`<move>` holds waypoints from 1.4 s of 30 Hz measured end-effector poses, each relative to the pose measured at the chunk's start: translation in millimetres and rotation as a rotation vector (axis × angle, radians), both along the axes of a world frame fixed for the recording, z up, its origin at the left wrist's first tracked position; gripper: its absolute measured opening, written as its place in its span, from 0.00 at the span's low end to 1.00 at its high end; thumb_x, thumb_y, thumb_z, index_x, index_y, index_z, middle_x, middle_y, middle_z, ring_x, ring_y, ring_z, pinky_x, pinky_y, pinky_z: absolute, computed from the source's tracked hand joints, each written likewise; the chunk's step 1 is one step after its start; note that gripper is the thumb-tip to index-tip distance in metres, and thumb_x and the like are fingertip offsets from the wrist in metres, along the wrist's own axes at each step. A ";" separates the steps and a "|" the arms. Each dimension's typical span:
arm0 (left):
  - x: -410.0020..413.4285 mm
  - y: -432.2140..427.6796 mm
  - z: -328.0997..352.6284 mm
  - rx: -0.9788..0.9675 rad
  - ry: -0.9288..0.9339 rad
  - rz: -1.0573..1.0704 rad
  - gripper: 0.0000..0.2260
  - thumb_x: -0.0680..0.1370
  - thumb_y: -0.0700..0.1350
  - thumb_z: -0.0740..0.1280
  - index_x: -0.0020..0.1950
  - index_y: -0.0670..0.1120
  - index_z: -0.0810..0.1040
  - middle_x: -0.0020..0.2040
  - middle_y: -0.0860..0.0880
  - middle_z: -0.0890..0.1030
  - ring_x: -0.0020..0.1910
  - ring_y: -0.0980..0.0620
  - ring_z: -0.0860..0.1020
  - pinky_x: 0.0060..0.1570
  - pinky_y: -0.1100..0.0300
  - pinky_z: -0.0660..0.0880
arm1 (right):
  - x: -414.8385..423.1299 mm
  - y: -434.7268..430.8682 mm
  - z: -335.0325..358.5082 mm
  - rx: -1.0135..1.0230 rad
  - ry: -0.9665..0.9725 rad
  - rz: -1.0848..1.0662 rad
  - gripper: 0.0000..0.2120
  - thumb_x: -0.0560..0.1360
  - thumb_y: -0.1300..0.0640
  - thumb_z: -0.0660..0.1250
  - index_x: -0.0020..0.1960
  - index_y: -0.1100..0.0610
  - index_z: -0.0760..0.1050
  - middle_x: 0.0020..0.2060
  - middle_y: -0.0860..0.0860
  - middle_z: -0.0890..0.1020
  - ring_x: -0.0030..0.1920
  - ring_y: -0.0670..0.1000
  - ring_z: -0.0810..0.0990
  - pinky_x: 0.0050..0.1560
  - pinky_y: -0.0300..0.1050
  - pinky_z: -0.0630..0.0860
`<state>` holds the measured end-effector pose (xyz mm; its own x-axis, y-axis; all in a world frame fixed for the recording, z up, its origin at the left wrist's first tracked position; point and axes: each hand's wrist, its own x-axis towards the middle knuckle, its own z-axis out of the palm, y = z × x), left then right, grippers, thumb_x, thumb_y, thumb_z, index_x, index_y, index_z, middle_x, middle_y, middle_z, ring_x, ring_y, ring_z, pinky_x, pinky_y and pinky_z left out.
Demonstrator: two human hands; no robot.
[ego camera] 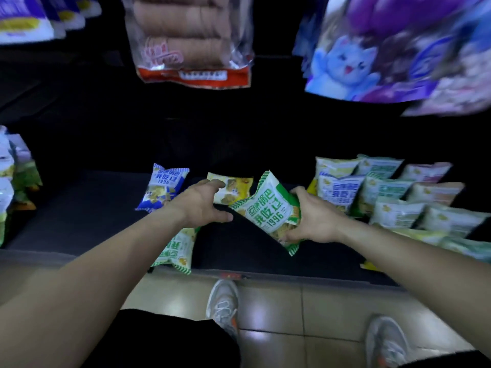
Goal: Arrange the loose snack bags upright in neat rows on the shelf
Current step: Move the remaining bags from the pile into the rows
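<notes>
My right hand grips a green-and-white snack bag, held tilted above the dark shelf. Just left of that bag, my left hand is spread open, its fingers reaching over a yellow bag lying flat behind it. A blue bag leans at the back left. Another green bag lies flat at the shelf's front edge, partly under my left forearm. On the right, rows of similar bags stand upright.
A clear bag of brown biscuits and a purple cartoon bag hang overhead. More bags stand at the far left. Below the shelf edge lie tiled floor and my two shoes.
</notes>
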<state>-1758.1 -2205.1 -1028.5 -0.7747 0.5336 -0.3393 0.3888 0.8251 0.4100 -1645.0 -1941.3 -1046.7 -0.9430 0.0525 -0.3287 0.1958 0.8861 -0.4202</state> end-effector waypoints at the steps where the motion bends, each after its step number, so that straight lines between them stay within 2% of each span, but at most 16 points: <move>1: 9.1 14.1 9.2 0.054 -0.010 -0.027 0.42 0.68 0.61 0.75 0.76 0.53 0.61 0.72 0.51 0.68 0.66 0.49 0.71 0.57 0.59 0.69 | 14.3 12.7 15.0 0.006 -0.002 0.007 0.49 0.52 0.32 0.77 0.65 0.45 0.57 0.50 0.43 0.76 0.46 0.45 0.77 0.40 0.47 0.77; 3: 25.9 41.6 25.1 0.135 -0.036 -0.083 0.44 0.65 0.61 0.77 0.76 0.54 0.62 0.69 0.53 0.71 0.64 0.53 0.71 0.55 0.62 0.67 | 40.7 32.9 35.3 0.022 0.006 0.011 0.49 0.53 0.31 0.77 0.66 0.44 0.57 0.51 0.44 0.77 0.47 0.46 0.78 0.44 0.50 0.79; 5: 43.4 69.2 36.6 0.181 -0.071 -0.153 0.44 0.64 0.61 0.78 0.75 0.53 0.64 0.66 0.56 0.73 0.62 0.55 0.72 0.56 0.62 0.69 | 64.9 45.7 46.3 0.016 0.035 -0.008 0.51 0.53 0.30 0.78 0.67 0.43 0.57 0.52 0.42 0.77 0.47 0.45 0.78 0.45 0.48 0.78; 8: 67.3 106.9 45.7 0.243 -0.117 -0.213 0.40 0.64 0.59 0.79 0.72 0.54 0.67 0.59 0.59 0.76 0.58 0.57 0.75 0.57 0.60 0.73 | 87.0 58.0 51.0 -0.057 0.089 -0.059 0.54 0.53 0.32 0.79 0.70 0.44 0.57 0.54 0.40 0.75 0.50 0.44 0.77 0.46 0.45 0.77; 12: 80.8 144.8 51.8 0.348 -0.092 -0.214 0.37 0.62 0.59 0.80 0.67 0.54 0.71 0.52 0.58 0.81 0.49 0.62 0.79 0.51 0.60 0.77 | 94.4 80.6 53.7 -0.086 0.177 -0.127 0.54 0.55 0.36 0.81 0.72 0.46 0.56 0.57 0.42 0.75 0.51 0.46 0.76 0.44 0.44 0.75; 14: 81.8 159.5 52.9 0.376 -0.062 -0.203 0.36 0.60 0.60 0.80 0.65 0.56 0.73 0.49 0.59 0.82 0.46 0.65 0.79 0.46 0.65 0.76 | 100.0 93.0 51.6 -0.114 0.189 -0.153 0.54 0.58 0.38 0.82 0.74 0.46 0.55 0.62 0.45 0.75 0.55 0.48 0.76 0.50 0.48 0.76; 16: 84.3 174.7 50.6 0.372 -0.033 -0.198 0.37 0.58 0.63 0.79 0.64 0.57 0.72 0.47 0.60 0.82 0.44 0.65 0.79 0.44 0.66 0.75 | 106.4 106.0 48.0 -0.086 0.177 -0.170 0.54 0.60 0.37 0.80 0.76 0.48 0.54 0.69 0.48 0.71 0.63 0.51 0.73 0.58 0.53 0.75; 18: 85.8 191.4 43.2 0.332 0.008 -0.200 0.40 0.57 0.65 0.78 0.66 0.58 0.71 0.47 0.60 0.81 0.44 0.63 0.79 0.44 0.64 0.76 | 113.0 122.4 43.2 0.006 0.143 -0.190 0.54 0.62 0.33 0.76 0.78 0.50 0.52 0.74 0.50 0.66 0.70 0.53 0.68 0.64 0.55 0.71; 20: 83.6 207.6 33.1 0.249 0.052 -0.214 0.42 0.57 0.65 0.78 0.67 0.58 0.70 0.50 0.59 0.81 0.45 0.60 0.79 0.46 0.58 0.78 | 120.8 141.0 36.5 0.093 0.084 -0.205 0.51 0.67 0.32 0.72 0.79 0.51 0.52 0.75 0.52 0.63 0.72 0.54 0.65 0.66 0.55 0.69; 22: 78.0 223.4 20.8 0.135 0.116 -0.246 0.43 0.58 0.65 0.78 0.69 0.57 0.68 0.55 0.56 0.80 0.49 0.55 0.79 0.47 0.55 0.78 | 128.9 159.5 29.1 0.153 -0.001 -0.230 0.47 0.70 0.33 0.70 0.79 0.51 0.52 0.74 0.53 0.63 0.71 0.57 0.66 0.64 0.55 0.71; 24: 70.9 239.9 6.3 0.036 0.194 -0.267 0.44 0.59 0.65 0.78 0.71 0.57 0.67 0.60 0.52 0.79 0.53 0.51 0.78 0.45 0.56 0.76 | 135.5 176.0 23.1 0.198 -0.092 -0.263 0.45 0.71 0.34 0.69 0.79 0.51 0.53 0.74 0.54 0.63 0.71 0.58 0.66 0.60 0.55 0.72; 29: 58.9 279.5 -39.9 -0.113 0.279 -0.241 0.45 0.61 0.65 0.78 0.74 0.56 0.64 0.67 0.50 0.75 0.61 0.47 0.75 0.47 0.55 0.75 | 142.0 208.0 14.0 0.241 -0.195 -0.336 0.41 0.72 0.35 0.68 0.77 0.51 0.56 0.75 0.54 0.62 0.70 0.59 0.67 0.61 0.56 0.73; 35: 50.2 303.3 -91.9 -0.184 0.235 -0.194 0.42 0.64 0.60 0.79 0.74 0.57 0.64 0.67 0.50 0.75 0.62 0.47 0.75 0.46 0.53 0.76 | 141.4 222.4 4.4 0.211 -0.219 -0.379 0.40 0.73 0.36 0.67 0.77 0.52 0.56 0.74 0.54 0.63 0.69 0.58 0.69 0.60 0.55 0.74; 39: 49.8 318.1 -106.5 -0.219 0.235 -0.192 0.38 0.65 0.58 0.79 0.69 0.54 0.64 0.58 0.48 0.78 0.58 0.46 0.75 0.39 0.53 0.73 | 136.2 222.3 -1.1 0.205 -0.234 -0.375 0.41 0.73 0.36 0.67 0.78 0.52 0.54 0.74 0.54 0.63 0.70 0.58 0.68 0.60 0.54 0.72; 42: 49.2 327.4 -111.1 -0.205 0.177 -0.173 0.36 0.66 0.56 0.79 0.67 0.53 0.63 0.55 0.47 0.77 0.55 0.46 0.74 0.38 0.52 0.73 | 131.4 222.0 -1.3 0.194 -0.243 -0.383 0.42 0.73 0.36 0.67 0.78 0.52 0.53 0.75 0.53 0.62 0.70 0.58 0.67 0.60 0.54 0.72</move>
<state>-1708.9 -1877.7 -1139.6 -0.7353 0.5969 -0.3210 0.5808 0.7990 0.1555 -1513.6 -1719.4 -1048.0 -0.7413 0.4623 -0.4866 0.5944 0.7889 -0.1560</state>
